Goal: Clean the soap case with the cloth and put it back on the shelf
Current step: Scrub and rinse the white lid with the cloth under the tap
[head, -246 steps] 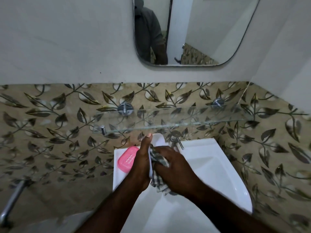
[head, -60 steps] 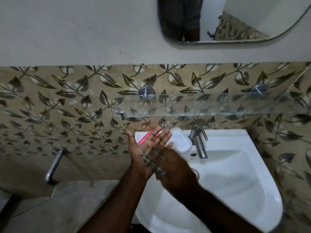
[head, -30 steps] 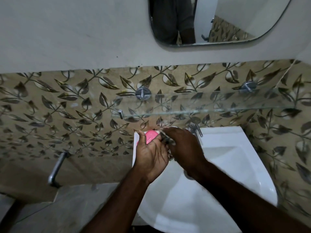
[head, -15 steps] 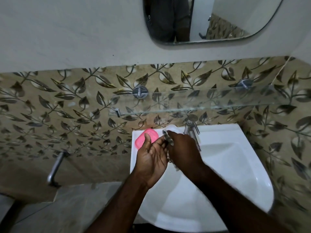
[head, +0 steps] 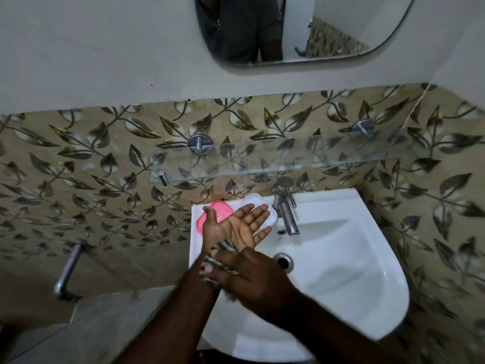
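Now the left hand [head: 233, 227] lay palm up, fingers [head: 258, 212] spread wide and holding nothing; half a second earlier it had been cupped against the right. Right hand [head: 252, 278] had slid back toward the left wrist, fingers curled on the checked cloth [head: 215, 264], blurred in motion. Cloth looked to be drying the left palm, not the case. Soap case parts both on the sink [head: 341, 258] rim behind the hands: pink piece [head: 219, 210] at the back left corner, white piece [head: 253, 199] just beside the tap [head: 284, 208]. Glass shelf [head: 275, 161] above carried nothing visible. Judged: wiping finished or paused; reassembly and return to shelf remained.
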